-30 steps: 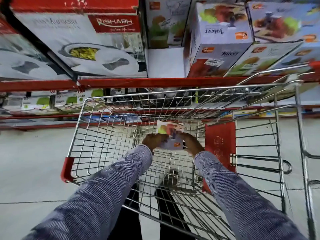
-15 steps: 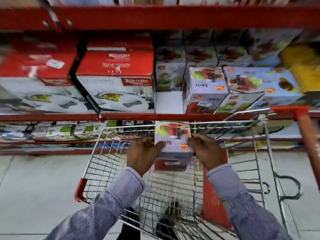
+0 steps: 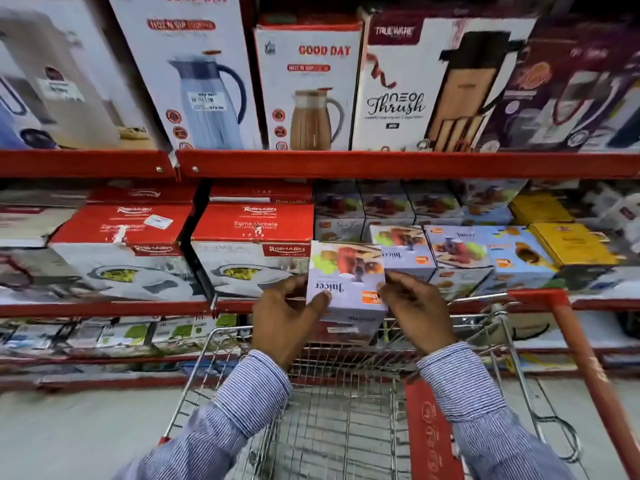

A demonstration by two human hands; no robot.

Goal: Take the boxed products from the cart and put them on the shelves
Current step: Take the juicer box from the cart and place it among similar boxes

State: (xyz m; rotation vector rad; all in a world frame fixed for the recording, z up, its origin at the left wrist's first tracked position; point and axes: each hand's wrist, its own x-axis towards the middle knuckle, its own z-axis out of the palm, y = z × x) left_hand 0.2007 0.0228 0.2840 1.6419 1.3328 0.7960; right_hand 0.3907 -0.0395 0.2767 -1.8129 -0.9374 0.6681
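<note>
Both hands, my left hand and my right hand, clamp the sides of a juicer box above the cart, level with the middle shelf. Lilac, fruit-printed, lettering upside down to me, it should slide squarely into the gap beside the matching juicer boxes, kept level.

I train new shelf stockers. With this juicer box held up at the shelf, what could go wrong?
Both hands, left hand and right hand, pinch the small lavender juicer box by its sides only; it could slip into the wire cart. The gap beside the red-and-white Rishabh box looks narrow, so neighbours may get nudged.
</note>
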